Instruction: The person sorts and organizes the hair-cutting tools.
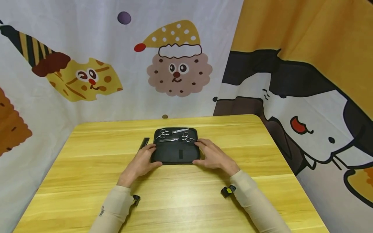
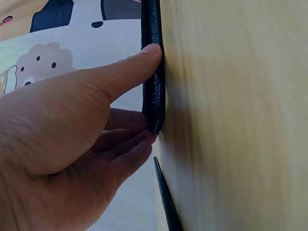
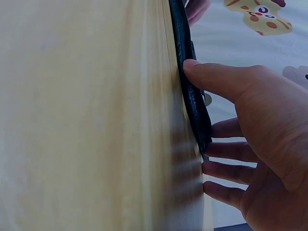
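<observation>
White and mustard cloth [image 1: 99,26] printed with cartoon faces hangs at 12 o'clock and round to 3 o'clock. Yellow wood-grain makes up the tabletop [image 1: 175,200] in front of it. Two beige sleeves [image 1: 112,207] reach in from 7 and 5 o'clock. Black and flat, inner side up, the case [image 1: 169,153] lies on the tabletop towards 12 o'clock, squarely between the hands, probably so its contents face the person.

At the case's 8 o'clock corner, the left hand [image 1: 140,165] has thumb and fingers apart, thumb on the near edge, fingertips at the side. The right hand [image 1: 214,154] mirrors it at 4 o'clock, fingers spread. Such a frame likely steadies the case or squares it up; how hard either presses, I cannot tell.

Two silver scissors [image 1: 169,140] sit in the case's upper half, rings at opposite ends, perhaps so both fit side by side. Their middles are hidden, seemingly tucked under a holder that stops them sliding. Beyond the left hand, at the case's 10 o'clock, a slim dark strip [image 1: 144,141], maybe a comb, lies on the tabletop, seemingly set aside.
</observation>
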A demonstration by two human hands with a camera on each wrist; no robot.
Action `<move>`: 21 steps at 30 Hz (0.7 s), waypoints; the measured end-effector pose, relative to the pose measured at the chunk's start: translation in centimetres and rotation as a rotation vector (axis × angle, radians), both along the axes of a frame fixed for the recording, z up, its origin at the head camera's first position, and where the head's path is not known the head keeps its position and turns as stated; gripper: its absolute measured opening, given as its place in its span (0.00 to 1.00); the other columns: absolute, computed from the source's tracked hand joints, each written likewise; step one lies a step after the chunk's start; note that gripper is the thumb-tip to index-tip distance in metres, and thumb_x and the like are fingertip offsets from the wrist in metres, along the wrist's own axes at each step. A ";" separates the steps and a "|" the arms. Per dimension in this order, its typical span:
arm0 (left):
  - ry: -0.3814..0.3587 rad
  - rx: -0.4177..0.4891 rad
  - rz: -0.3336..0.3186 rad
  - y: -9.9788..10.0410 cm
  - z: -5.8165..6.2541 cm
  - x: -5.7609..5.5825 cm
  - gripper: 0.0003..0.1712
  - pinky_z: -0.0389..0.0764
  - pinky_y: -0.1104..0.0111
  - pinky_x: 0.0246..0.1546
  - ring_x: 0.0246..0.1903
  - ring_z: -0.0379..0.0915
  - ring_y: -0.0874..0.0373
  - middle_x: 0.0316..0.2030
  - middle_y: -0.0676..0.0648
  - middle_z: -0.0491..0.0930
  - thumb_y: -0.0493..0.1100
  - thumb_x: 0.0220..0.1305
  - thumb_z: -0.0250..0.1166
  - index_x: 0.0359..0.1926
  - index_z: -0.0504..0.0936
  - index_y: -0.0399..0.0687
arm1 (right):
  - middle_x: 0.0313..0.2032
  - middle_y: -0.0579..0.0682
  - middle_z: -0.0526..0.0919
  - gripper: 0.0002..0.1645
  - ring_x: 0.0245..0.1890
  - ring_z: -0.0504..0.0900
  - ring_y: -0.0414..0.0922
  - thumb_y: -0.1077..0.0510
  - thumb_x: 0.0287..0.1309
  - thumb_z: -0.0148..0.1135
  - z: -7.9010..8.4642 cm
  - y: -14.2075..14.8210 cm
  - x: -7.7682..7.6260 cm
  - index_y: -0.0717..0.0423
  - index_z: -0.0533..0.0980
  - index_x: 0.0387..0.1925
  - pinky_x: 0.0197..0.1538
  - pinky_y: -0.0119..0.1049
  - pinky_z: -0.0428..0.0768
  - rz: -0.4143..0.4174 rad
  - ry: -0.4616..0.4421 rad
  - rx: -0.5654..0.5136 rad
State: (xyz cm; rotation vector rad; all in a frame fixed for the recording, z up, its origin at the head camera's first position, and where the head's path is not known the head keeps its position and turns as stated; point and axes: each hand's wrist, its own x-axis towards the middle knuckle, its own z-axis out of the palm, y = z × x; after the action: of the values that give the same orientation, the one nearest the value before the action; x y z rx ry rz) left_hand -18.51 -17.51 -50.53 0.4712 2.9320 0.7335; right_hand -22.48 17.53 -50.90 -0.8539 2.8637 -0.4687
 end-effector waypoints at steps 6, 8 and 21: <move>0.022 -0.003 -0.002 0.0 0.0 0.2 0.47 0.74 0.39 0.81 0.80 0.70 0.26 0.80 0.25 0.70 0.50 0.72 0.81 0.75 0.75 0.19 | 0.85 0.64 0.68 0.57 0.84 0.70 0.64 0.33 0.68 0.78 -0.2 -0.1 0.0 0.60 0.69 0.84 0.86 0.61 0.73 -0.007 0.003 -0.008; 0.034 -0.004 -0.001 0.0 0.0 0.2 0.47 0.75 0.39 0.81 0.79 0.70 0.26 0.80 0.25 0.71 0.51 0.71 0.81 0.74 0.75 0.19 | 0.85 0.64 0.68 0.57 0.84 0.70 0.63 0.33 0.68 0.78 -0.2 -0.1 0.0 0.60 0.69 0.84 0.86 0.60 0.73 -0.006 0.007 -0.011; 0.103 -0.019 0.054 -0.7 0.3 0.9 0.50 0.77 0.34 0.77 0.78 0.71 0.27 0.80 0.27 0.72 0.58 0.70 0.80 0.80 0.74 0.31 | 0.85 0.64 0.68 0.57 0.85 0.69 0.63 0.33 0.67 0.79 -0.3 0.0 -0.1 0.59 0.69 0.84 0.86 0.60 0.73 -0.016 -0.008 -0.017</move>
State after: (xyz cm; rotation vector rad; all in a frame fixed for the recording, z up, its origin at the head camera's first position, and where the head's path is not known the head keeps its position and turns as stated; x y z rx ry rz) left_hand -17.56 -18.23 -50.28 0.4423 3.0562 0.7069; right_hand -22.58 17.50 -51.21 -0.8303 2.8652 -0.4977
